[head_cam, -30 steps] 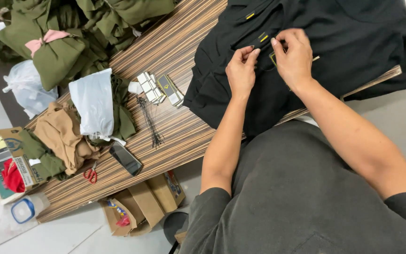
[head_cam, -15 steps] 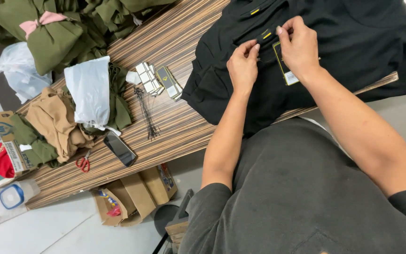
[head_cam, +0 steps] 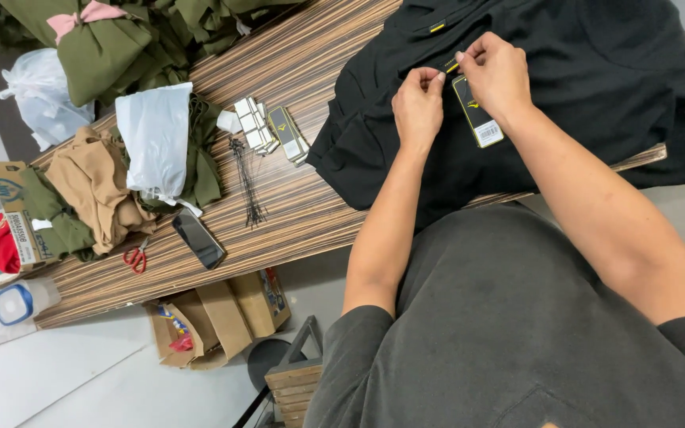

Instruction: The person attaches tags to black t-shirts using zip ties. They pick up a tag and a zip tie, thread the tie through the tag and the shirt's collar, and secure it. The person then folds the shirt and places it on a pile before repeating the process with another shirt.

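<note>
- My left hand (head_cam: 418,103) is resting on the black garment (head_cam: 564,87), and its fingers are pinching together at something very small near the top of a hang tag; I cannot tell what the small thing is.
- My right hand (head_cam: 495,75) is just beside it, with thumb and first finger pressing together at the same little spot, so the two hands are almost touching.
- The black hang tag (head_cam: 477,115) with a yellow mark is lying flat on the black garment, right under my right hand.
- The black garment is spreading over the near end of the striped wooden table (head_cam: 311,59), and part of it is hanging over the edge toward me.
- Further along the table, some stacks of tags (head_cam: 271,131) are sitting next to a bundle of thin black ties (head_cam: 247,186).
- A dark phone (head_cam: 197,238) is lying near the table edge, with red scissors (head_cam: 135,257) close to it.
- A white plastic bag (head_cam: 152,139) is lying on green cloth beside a tan garment (head_cam: 93,190).
- Far off, green folded clothes (head_cam: 120,47) are piling up at the other end.
- Cardboard boxes (head_cam: 223,317) are sitting on the floor below the table.
</note>
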